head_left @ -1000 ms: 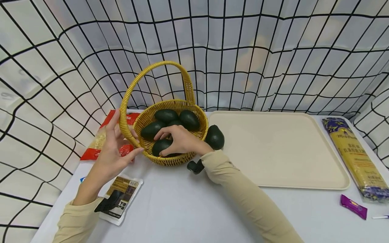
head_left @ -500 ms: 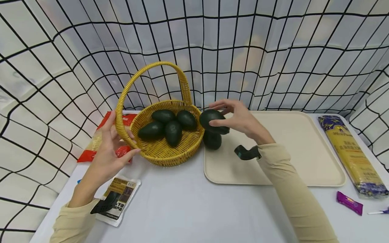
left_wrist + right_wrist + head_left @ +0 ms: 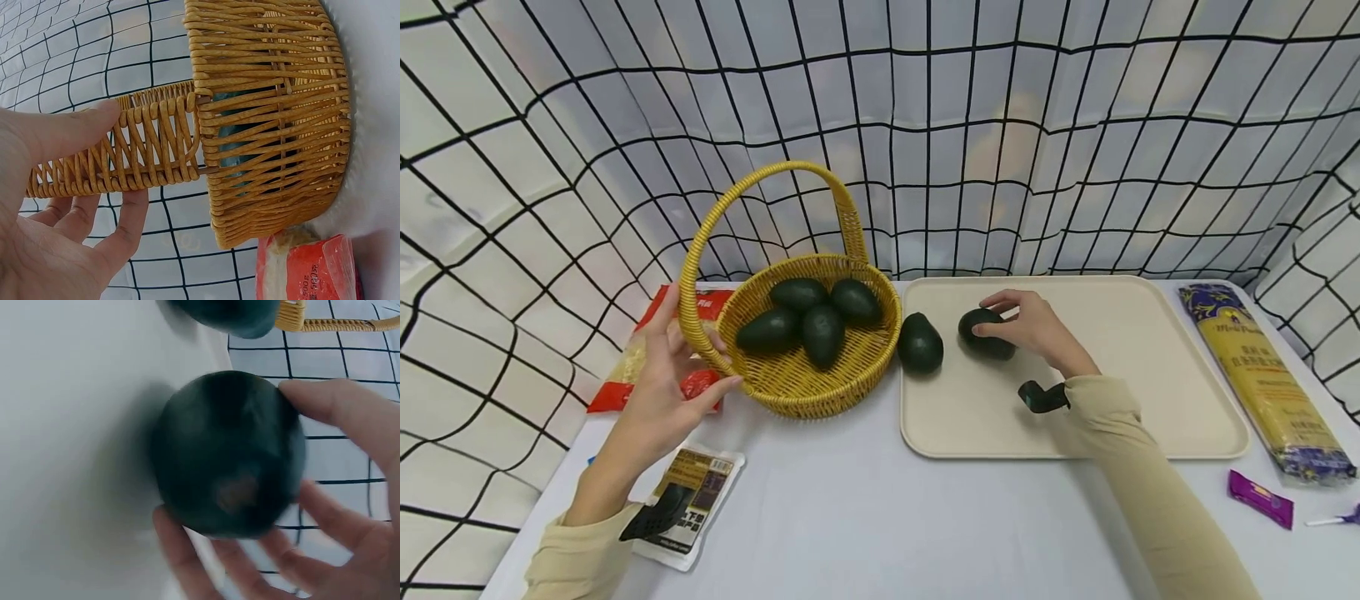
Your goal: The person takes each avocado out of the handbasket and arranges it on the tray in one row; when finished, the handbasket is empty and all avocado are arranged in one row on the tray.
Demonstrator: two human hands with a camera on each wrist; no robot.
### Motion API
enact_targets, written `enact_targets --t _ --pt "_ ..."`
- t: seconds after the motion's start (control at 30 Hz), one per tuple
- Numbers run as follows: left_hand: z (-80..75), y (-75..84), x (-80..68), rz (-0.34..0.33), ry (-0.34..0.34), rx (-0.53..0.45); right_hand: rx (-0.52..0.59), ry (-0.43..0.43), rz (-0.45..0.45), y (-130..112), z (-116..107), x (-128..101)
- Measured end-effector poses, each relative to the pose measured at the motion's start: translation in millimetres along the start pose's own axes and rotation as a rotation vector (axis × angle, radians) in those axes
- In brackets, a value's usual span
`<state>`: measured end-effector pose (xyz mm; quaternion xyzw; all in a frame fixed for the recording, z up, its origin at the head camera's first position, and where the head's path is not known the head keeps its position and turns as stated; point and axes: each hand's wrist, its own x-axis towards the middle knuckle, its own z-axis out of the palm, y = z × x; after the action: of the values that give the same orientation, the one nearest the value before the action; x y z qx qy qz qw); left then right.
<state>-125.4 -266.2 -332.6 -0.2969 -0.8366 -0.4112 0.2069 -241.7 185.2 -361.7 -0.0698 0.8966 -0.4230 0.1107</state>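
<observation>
My right hand point(image 3: 1037, 329) holds a dark green avocado point(image 3: 981, 333) low over the beige tray point(image 3: 1112, 417), thumb on one side and fingers on the other. In the right wrist view that avocado point(image 3: 228, 456) fills the middle, close to the tray surface. Another avocado point(image 3: 920, 343) lies at the tray's left edge, beside the yellow wicker basket point(image 3: 820, 404). Several more avocados point(image 3: 823, 335) sit inside the basket. My left hand point(image 3: 662, 387) grips the basket's handle point(image 3: 144, 147) near its base, thumb on one face and fingertips round the other.
A red-and-clear food packet point(image 3: 632, 358) lies behind my left hand, and a brown-and-white pouch point(image 3: 696, 500) near that wrist. Right of the tray are a yellow pasta bag point(image 3: 1262, 375), a purple wrapped snack point(image 3: 1261, 498) and a lollipop point(image 3: 1337, 518). Black netting point(image 3: 962, 125) encloses the table.
My right hand has lifted an avocado out of the basket and carried it right, down to the tray. The left hand has stayed on the handle.
</observation>
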Motion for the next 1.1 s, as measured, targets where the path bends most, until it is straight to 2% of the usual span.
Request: enact_targets --t 0.13,0.23,0.43,0.6,1.1 --pt "-0.5 -0.6 -0.9 -0.009 -0.003 0.005 -0.075 -0.081 0.035 -4 -4 -5" --pt "1.2 -1.3 -0.4 -0.009 0.001 -0.004 -0.048 -0.116 0.080 -4 -3 -5" --pt "-0.5 -0.2 -1.0 -0.011 0.004 -0.015 0.035 -0.048 0.145 -9 20 5" --pt "-1.2 -1.0 0.8 -0.002 0.004 0.003 -0.008 -0.016 0.114 -20 32 8" --pt "1.2 1.1 1.3 -0.027 0.013 0.024 -0.075 -0.026 0.083 -28 17 3"
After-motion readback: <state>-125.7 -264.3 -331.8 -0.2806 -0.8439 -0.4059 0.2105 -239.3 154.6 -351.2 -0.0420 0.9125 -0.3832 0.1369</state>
